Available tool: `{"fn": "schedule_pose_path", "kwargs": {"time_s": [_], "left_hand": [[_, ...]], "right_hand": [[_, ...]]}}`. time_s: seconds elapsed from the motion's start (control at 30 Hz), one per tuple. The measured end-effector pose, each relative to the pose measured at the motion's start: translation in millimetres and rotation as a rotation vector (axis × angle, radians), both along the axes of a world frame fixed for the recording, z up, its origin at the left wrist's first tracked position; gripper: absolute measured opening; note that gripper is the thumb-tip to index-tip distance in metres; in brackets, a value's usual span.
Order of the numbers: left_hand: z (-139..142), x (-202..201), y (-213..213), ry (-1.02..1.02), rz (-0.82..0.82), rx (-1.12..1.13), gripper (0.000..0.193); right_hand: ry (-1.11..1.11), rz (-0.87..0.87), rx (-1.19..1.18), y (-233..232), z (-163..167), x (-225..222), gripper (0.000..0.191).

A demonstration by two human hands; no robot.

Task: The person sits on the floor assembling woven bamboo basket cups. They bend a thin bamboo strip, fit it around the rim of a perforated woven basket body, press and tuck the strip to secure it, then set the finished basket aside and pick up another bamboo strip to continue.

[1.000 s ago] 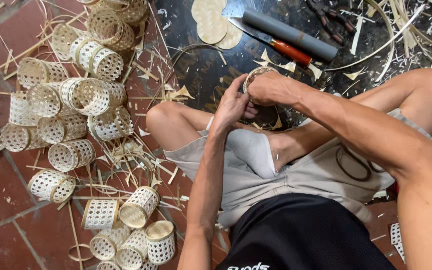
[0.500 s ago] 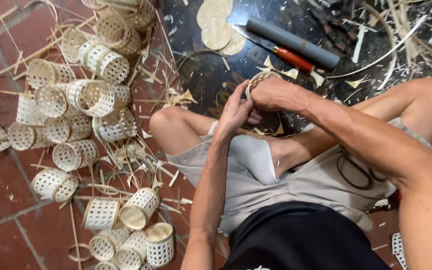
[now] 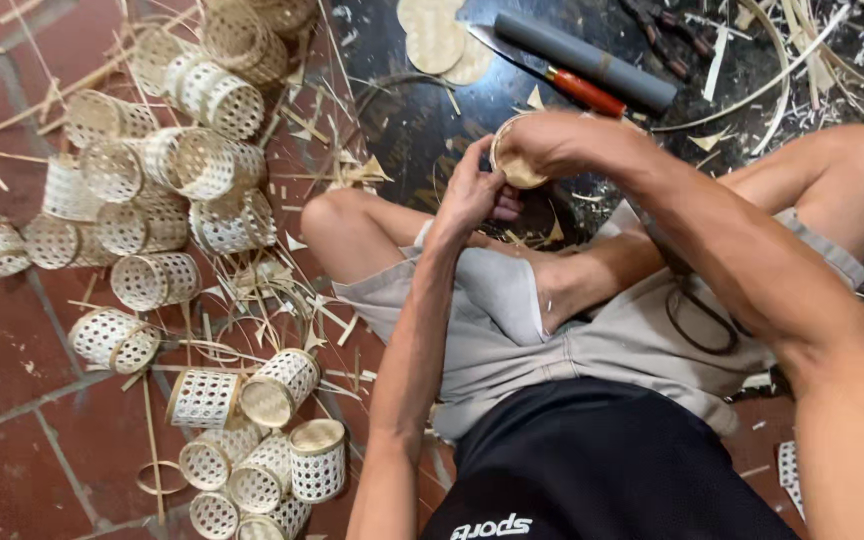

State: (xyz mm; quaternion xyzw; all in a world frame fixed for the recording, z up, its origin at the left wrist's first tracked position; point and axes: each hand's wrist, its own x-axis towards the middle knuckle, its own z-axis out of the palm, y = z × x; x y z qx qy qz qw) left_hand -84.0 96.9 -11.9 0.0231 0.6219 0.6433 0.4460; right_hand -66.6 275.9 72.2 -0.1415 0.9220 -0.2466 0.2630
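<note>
Basket (image 3: 514, 160), small, round, woven from pale strips, is sitting between both hands, above the person's crossed legs and over the dark mat (image 3: 402, 110). Right hand (image 3: 552, 145) is wrapping over its top and far side, fingers clenched round the rim, so it's gripping the basket. Left hand (image 3: 474, 190) is coming up from below w/ fingertips pressing the near edge of the basket; fingers are curled, thumb side touching the rim.

Person is sitting on the floor, knees apart, wearing grey shorts (image 3: 512, 330) and a black shirt (image 3: 592, 470).

On the mat, beyond the hands: knife w/ red handle (image 3: 562, 80) lying just beside a grey tube (image 3: 587, 60), both slanting the same way. Flat round woven discs (image 3: 437, 40) are lying near the top edge, overlapping. Pliers (image 3: 662, 35) farther right, partly blurred.

Left side, on the red tile floor (image 3: 2, 400): pile of finished woven cylinders (image 3: 167, 170), most lying on their sides, touching one another. Another cluster (image 3: 272, 450) is sitting nearer the person's left knee, some upright. Loose strips and shavings (image 3: 282, 290) are lying scattered between the two groups & across the mat.
</note>
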Motion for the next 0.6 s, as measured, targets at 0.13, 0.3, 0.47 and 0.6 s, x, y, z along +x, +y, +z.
{"fn": "schedule_pose_path", "kwargs": {"time_s": [0.13, 0.3, 0.47, 0.6], "left_hand": [[-2.1, 23.2, -9.1, 0.26, -0.06, -0.157, 0.044], [6.5, 30.8, -9.9, 0.334, -0.098, -0.195, 0.036], [18.1, 27.0, -16.5, 0.401, -0.066, -0.337, 0.025], [20.4, 19.1, -13.7, 0.276, -0.038, -0.363, 0.027]], "right_hand": [[0.333, -0.504, -0.132, 47.3, 5.6, 49.0, 0.027], [0.311, -0.591, -0.251, 29.5, -40.5, 90.7, 0.031], [0.452, -0.592, -0.282, 23.4, -58.1, 87.8, 0.026], [0.441, -0.629, -0.232, 23.5, -56.7, 75.6, 0.022]]}}
